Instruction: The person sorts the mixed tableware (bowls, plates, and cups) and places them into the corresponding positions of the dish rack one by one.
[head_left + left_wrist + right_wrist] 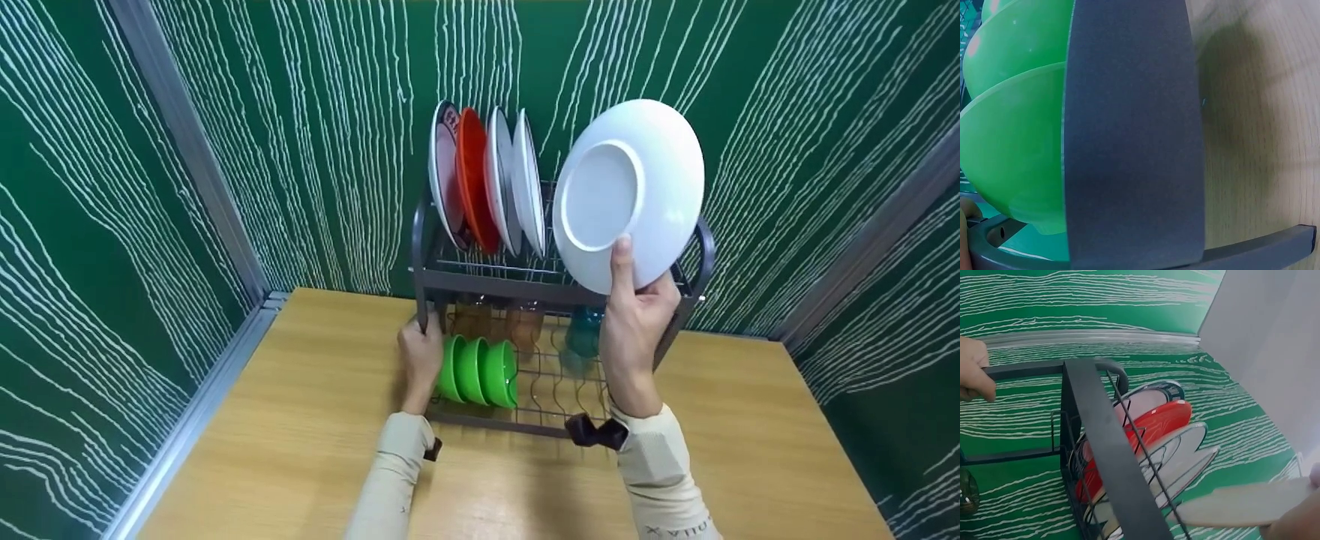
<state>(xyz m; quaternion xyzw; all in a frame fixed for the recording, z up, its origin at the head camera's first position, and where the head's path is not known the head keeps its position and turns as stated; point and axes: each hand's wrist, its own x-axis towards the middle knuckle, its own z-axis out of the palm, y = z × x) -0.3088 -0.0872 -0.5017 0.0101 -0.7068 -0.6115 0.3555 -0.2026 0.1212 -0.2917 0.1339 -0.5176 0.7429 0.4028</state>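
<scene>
My right hand point(636, 337) holds a white plate point(671, 187) by its lower edge, thumb on the underside near the foot ring and the other fingers mostly hidden behind it. The plate is tilted up over the right part of the top tier of a dark grey dish rack point(502, 283). My left hand point(421, 352) grips the rack's left side frame; in the right wrist view the left hand point(972, 370) is curled on a bar. Left of the held plate, a red plate point(474, 184) and several white ones, some with dark rims point(529, 184), stand on edge.
On the lower tier, three green bowls point(472, 373) stand in a row at the left. Behind them are amber glasses point(474, 319) and a blue glass point(583, 330). The rack stands on a wooden table point(300, 420) against green walls with white streaks point(315, 150).
</scene>
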